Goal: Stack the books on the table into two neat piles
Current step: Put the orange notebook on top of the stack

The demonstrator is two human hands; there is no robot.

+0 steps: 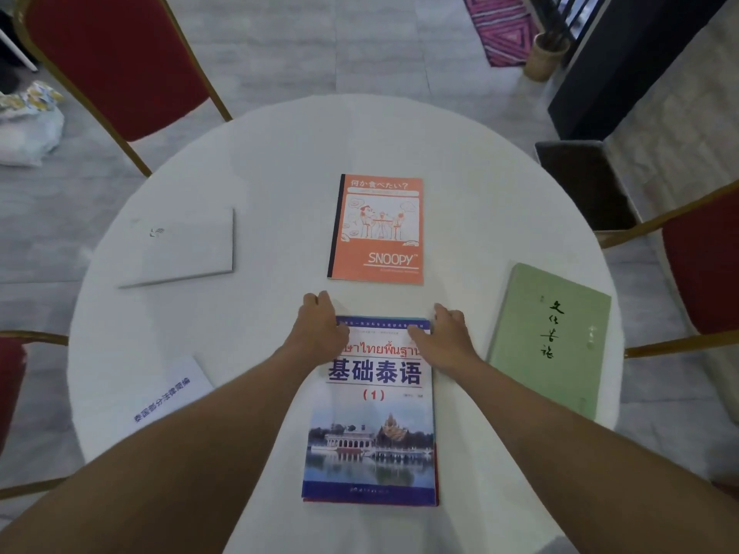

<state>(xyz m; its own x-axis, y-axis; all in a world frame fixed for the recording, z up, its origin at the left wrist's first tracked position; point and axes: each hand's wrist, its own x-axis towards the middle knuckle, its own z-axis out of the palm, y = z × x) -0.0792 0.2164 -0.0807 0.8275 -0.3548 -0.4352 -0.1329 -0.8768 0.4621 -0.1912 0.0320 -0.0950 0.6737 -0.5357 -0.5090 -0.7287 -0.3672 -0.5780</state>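
Round white surface, ringed by red chairs. Nearest the edge, blue Thai textbook topping a small pile, other covers peeking beneath. Right of the textbook, green hardcover; beyond it, orange Snoopy notebook; far left of it, white booklet; near left, white pamphlet partly under a forearm. Left hand and right hand at the textbook's far corners, each grip loosely curled over the edge, clasping nothing.
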